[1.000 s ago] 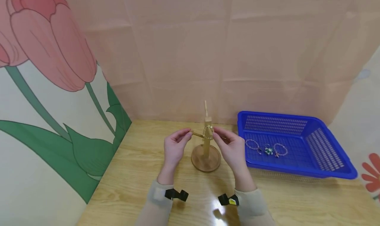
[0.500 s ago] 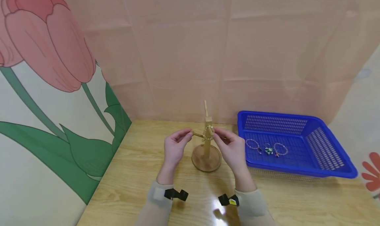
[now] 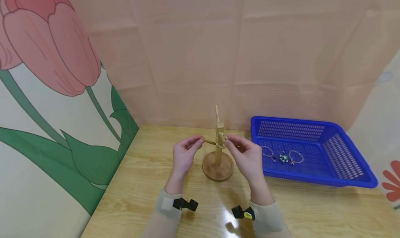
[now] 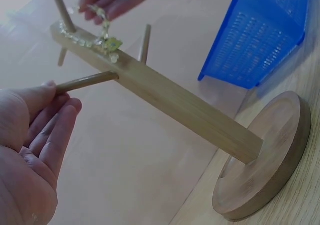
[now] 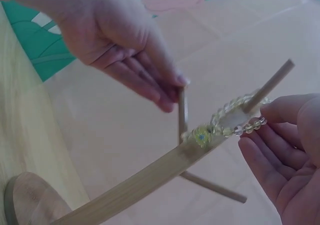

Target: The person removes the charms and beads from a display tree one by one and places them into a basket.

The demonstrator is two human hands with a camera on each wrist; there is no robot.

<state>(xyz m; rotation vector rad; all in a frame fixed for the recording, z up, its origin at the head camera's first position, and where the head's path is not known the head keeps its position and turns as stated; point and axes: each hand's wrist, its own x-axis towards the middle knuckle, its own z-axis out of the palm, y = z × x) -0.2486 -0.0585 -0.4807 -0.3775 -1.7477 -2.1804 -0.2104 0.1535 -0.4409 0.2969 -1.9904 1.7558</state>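
A wooden jewelry stand [image 3: 218,157] with a round base [image 4: 270,157] stands upright on the table, several thin pegs sticking out of its post. My left hand [image 3: 183,156] pinches the tip of one peg [image 4: 87,81] between thumb and fingers. Around a higher peg [image 5: 272,84] loops a bracelet of clear yellowish beads [image 5: 239,130], its yellow-green charm [image 5: 202,136] lying against the post. My right hand [image 3: 248,158] pinches the beads on the right side of the loop, between thumb and fingertips.
To the right, a blue plastic basket [image 3: 315,177] holds two beaded bracelets [image 3: 296,157] and a small green-and-white piece [image 3: 283,158]. Behind the wooden table [image 3: 134,182] hangs a pinkish cloth [image 3: 187,57]; a tulip-printed panel [image 3: 47,47] stands on the left.
My right hand has shifted slightly to the right, drawing the bracelet's near side with it. The left hand stays at the peg tip.
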